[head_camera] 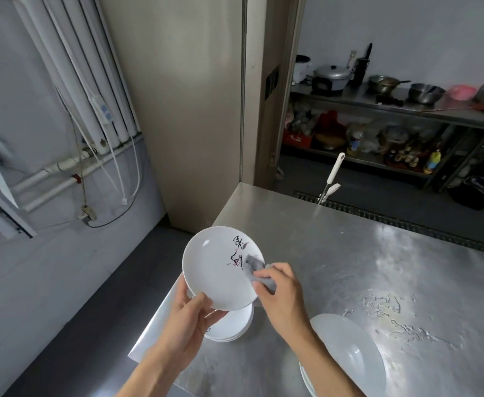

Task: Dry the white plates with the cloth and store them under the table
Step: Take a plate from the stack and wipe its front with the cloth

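Observation:
A white plate (215, 267) with dark brush lettering is held tilted above the left edge of the steel table (349, 267). My left hand (190, 313) grips its lower rim, thumb on the face. My right hand (278, 287) holds a grey cloth (256, 267) pressed against the plate's right side. Directly below, a short stack of white plates (232, 325) sits on the table. A second stack of white plates (346, 356) stands at the front, partly behind my right forearm.
Water drops (392, 308) lie on the table's right part. A white-handled tool (331, 179) stands at the far table edge. Behind it runs a floor drain grate (407, 222) and a steel shelf rack (392, 110) with pots. Left of the table is open floor.

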